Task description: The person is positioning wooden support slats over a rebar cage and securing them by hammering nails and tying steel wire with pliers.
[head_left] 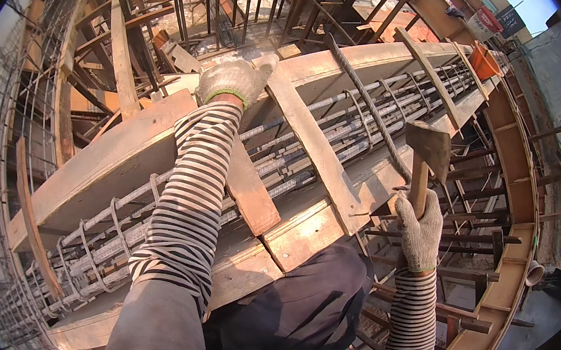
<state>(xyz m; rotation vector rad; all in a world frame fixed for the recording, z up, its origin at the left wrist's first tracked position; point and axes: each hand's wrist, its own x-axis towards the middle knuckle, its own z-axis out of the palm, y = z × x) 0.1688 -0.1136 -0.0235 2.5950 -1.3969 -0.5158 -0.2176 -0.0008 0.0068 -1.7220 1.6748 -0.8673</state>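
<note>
My left hand (228, 81), in a knit glove, grips the far end of a wooden crosspiece (252, 195) at the form's upper board (98, 157); its fingertips are partly hidden. My right hand (417, 232), also gloved, is wrapped round the wooden handle of a hammer (427, 146) with a broad metal head, held upright over the near board (308, 237). Steel rebars with stirrups (120, 228) run inside the curved wooden form. Another crosspiece (311, 144) and a dark steel rod (367, 103) lie across it, between my two hands.
My dark-clothed leg (295, 301) is beside the near board. An orange bucket (485, 62) stands at the form's right end. Rebar mesh (10, 171) lines the left. Timber framing with gaps lies beyond and below, and a curved plywood edge (515, 169) runs down the right.
</note>
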